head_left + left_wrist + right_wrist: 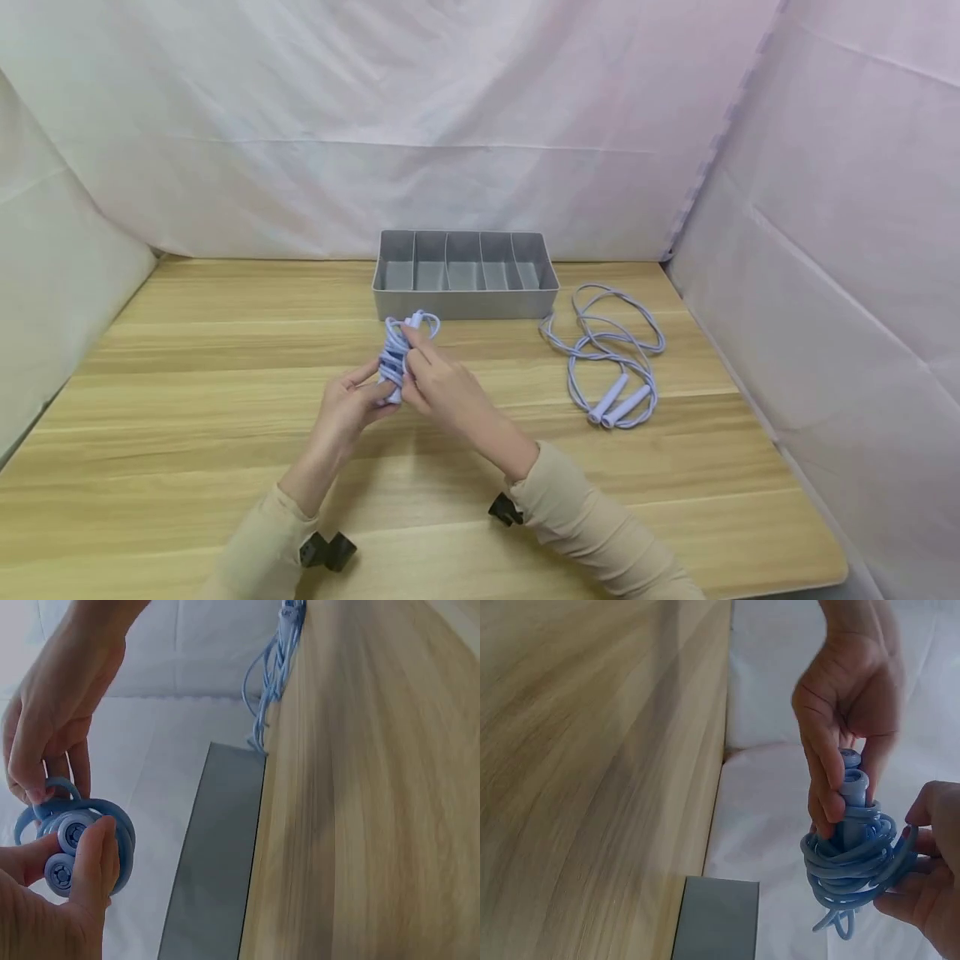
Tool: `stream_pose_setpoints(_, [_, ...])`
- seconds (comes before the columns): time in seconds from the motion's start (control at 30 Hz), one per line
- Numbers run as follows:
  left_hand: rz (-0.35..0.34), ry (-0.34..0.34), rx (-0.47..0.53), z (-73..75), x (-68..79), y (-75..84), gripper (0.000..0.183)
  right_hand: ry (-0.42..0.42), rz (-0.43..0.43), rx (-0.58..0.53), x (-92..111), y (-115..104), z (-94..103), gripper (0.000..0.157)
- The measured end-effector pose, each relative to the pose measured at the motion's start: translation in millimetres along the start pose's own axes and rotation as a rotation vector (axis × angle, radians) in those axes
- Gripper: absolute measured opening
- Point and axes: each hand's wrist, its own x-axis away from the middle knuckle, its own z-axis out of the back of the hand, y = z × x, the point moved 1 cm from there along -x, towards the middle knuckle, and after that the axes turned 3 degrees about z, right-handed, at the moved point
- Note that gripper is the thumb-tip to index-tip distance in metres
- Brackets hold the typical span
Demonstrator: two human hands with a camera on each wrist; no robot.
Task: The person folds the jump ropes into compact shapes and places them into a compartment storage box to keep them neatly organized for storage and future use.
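Observation:
A light blue jump rope (393,357) is bundled up above the table, its cord wound several times around its two handles. My left hand (347,406) grips the handle ends from below; the round end caps (73,834) show between thumb and fingers in the left wrist view. My right hand (444,385) pinches a strand of the wound cord (853,862) at the side of the bundle. A second light blue jump rope (611,357) lies loosely coiled on the table to the right, its two handles side by side at the near end.
Beyond the hands, a grey box (465,305) with several compartments stands near the back of the wooden table (187,433). White cloth walls (450,125) enclose the back and sides. Black wrist mounts (327,552) stick out from the sleeves.

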Motion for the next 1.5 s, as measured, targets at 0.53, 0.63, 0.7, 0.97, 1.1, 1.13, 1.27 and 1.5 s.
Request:
stream_pose_setpoints(0.53, [0.131,-0.194,-0.103,4.6,0.3,-14.7,0.056,-0.064,0.030,0.035,24.9,3.0,-4.6,0.009])
stream_pose_setpoints(0.63, [0.127,-0.237,-0.085,4.6,-0.3,-14.5,0.056,-0.059,-0.006,0.005,28.4,3.2,-5.2,0.009])
stream_pose_setpoints(0.7, [0.115,-0.242,-0.060,1.5,-2.0,-13.3,0.055,-0.050,-0.065,-0.005,29.3,3.8,-6.5,0.008])
stream_pose_setpoints(0.97, [0.015,-0.129,0.043,-27.5,-21.6,-1.8,0.053,0.168,-0.472,-0.150,21.5,15.8,-13.6,0.044])
stream_pose_setpoints(1.1, [0.043,-0.149,0.103,-35.2,-31.6,-0.6,0.053,0.247,-0.537,-0.320,18.3,25.2,-15.4,0.030])
stream_pose_setpoints(1.13, [0.052,-0.151,0.109,-35.9,-33.8,-1.2,0.053,0.253,-0.539,-0.340,17.8,27.0,-16.1,0.028])
stream_pose_setpoints(1.27, [0.082,-0.148,0.122,-37.4,-40.5,-3.1,0.052,0.238,-0.504,-0.342,18.1,33.0,-20.1,0.034])
stream_pose_setpoints(1.5, [0.094,-0.184,0.107,-39.5,-52.4,4.1,0.051,0.022,-0.410,-0.365,15.9,43.5,-12.6,0.062])
